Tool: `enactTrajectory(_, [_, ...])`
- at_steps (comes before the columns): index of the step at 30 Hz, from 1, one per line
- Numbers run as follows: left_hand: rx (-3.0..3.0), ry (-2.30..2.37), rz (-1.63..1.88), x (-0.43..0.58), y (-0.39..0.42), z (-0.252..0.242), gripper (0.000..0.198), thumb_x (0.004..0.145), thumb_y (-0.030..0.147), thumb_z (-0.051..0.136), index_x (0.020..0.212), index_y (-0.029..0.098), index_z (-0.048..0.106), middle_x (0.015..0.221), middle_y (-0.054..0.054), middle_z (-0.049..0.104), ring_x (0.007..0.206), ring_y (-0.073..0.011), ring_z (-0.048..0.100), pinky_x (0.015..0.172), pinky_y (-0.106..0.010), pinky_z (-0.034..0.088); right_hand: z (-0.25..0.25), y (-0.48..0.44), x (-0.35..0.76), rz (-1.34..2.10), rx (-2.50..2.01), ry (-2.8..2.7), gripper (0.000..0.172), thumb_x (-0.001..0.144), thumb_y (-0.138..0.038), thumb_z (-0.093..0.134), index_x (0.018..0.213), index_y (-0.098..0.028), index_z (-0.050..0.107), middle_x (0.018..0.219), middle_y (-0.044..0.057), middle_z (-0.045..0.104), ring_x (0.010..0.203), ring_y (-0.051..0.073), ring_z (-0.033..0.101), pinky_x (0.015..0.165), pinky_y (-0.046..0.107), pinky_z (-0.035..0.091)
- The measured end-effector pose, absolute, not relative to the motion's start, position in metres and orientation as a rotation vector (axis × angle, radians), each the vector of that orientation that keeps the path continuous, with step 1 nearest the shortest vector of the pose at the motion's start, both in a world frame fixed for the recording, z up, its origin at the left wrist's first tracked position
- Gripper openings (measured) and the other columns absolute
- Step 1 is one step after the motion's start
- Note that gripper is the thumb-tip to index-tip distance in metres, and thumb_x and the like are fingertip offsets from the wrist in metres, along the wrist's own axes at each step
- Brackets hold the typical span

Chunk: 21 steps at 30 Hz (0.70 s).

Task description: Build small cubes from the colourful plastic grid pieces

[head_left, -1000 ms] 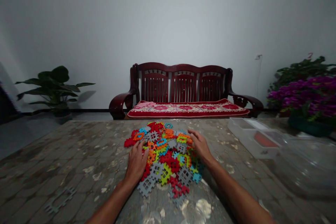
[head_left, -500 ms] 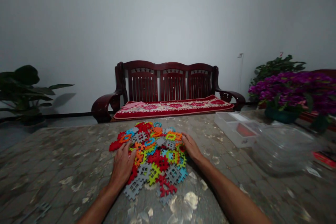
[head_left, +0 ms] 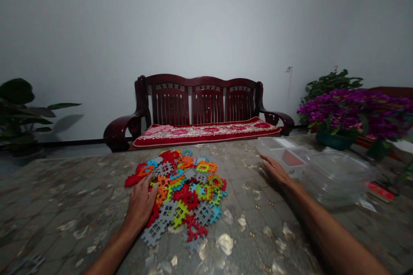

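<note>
A heap of interlocking plastic building pieces (head_left: 186, 196) in red, grey, orange, lime and blue is spread on the patterned table (head_left: 245, 240). My left hand (head_left: 139, 200) rests at the heap's left edge, its fingers extended over the pieces and holding nothing visible. To the right, apart from the heap, my right hand (head_left: 275, 169) reaches out over the table with fingers stretched and nothing visible in them. It is beside a clear divided box (head_left: 301, 151) with something red in one compartment. The hand hides part of that box.
A clear lidded container (head_left: 338, 176) stands right of the divided box, with a red item (head_left: 380, 192) beyond it. Purple flowers (head_left: 351, 109) in a green pot are at the back right. Loose grey pieces (head_left: 30, 264) lie front left. A wooden bench (head_left: 206, 99) is behind the table.
My right hand has left the heap's right edge and moved right to the divided box. The left hand stays on the heap. The whole view has shifted slightly.
</note>
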State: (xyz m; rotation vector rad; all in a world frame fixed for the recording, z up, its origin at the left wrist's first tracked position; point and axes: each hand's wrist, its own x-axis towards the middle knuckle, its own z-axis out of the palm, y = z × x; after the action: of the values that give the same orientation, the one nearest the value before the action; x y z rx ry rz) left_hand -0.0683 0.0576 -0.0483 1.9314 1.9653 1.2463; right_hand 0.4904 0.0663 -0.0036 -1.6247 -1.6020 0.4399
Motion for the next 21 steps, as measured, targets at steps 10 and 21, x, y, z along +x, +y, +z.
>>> enactTrajectory(10, [1.900, 1.989, 1.226, -0.067, 0.054, -0.043, 0.064, 0.091, 0.054, 0.037, 0.134, 0.014, 0.062, 0.138, -0.019, 0.066, 0.133, -0.0336, 0.058, 0.119, -0.055, 0.041, -0.009, 0.046, 0.513, 0.445, -1.562, -1.553, 0.069, 0.081, -0.076, 0.058, 0.122, -0.023, 0.077, 0.135, 0.015, 0.072, 0.133, 0.040, 0.061, 0.119, 0.056, 0.044])
enactTrajectory(21, [1.806, 2.022, 1.275, -0.068, 0.056, -0.046, 0.069, 0.090, 0.056, 0.036, 0.136, 0.012, 0.061, 0.137, -0.018, 0.066, 0.131, -0.0325, 0.059, 0.120, -0.052, 0.040, -0.013, 0.105, 0.506, 0.460, -1.604, -1.481, 0.084, 0.080, -0.079, 0.051, 0.138, -0.019, 0.066, 0.151, 0.018, 0.060, 0.145, 0.035, 0.050, 0.125, 0.051, 0.034])
